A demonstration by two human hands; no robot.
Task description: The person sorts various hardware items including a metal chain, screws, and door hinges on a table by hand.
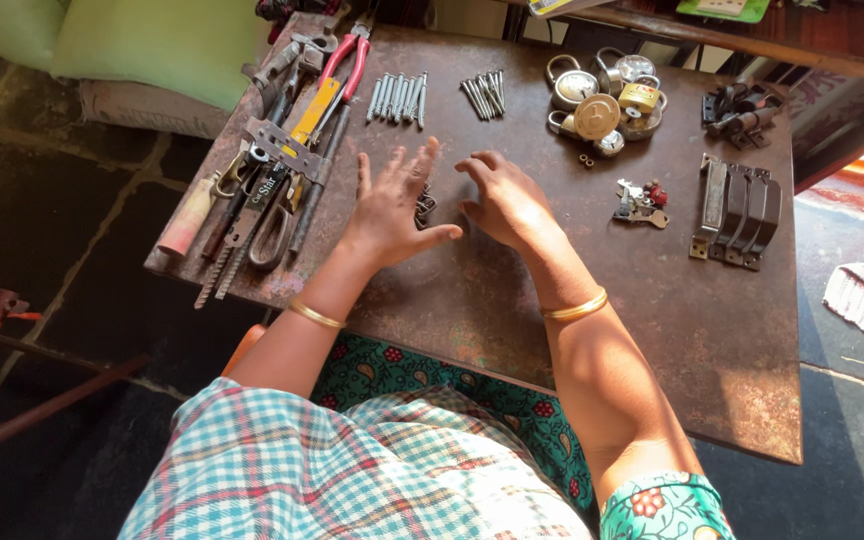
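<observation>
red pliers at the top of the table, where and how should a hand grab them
Take the red pliers by the two red handles, which lie bare and slightly spread. Come from above on the right, the side toward the nails; other tools crowd the left and the lower end.

On the rusty brown metal table (572,330) lie two rows of silver steel bolts (399,98), four dark metal door handles (739,210) and two bare hands (389,212).

The left hand (392,210) is hovering with fingers spread over a small dark metal piece (424,206) near the middle of the rusty brown metal table (592,330). The right hand (505,200) is resting just beside it, fingers curled. Pliers and files are lying along the table's left edge.
</observation>
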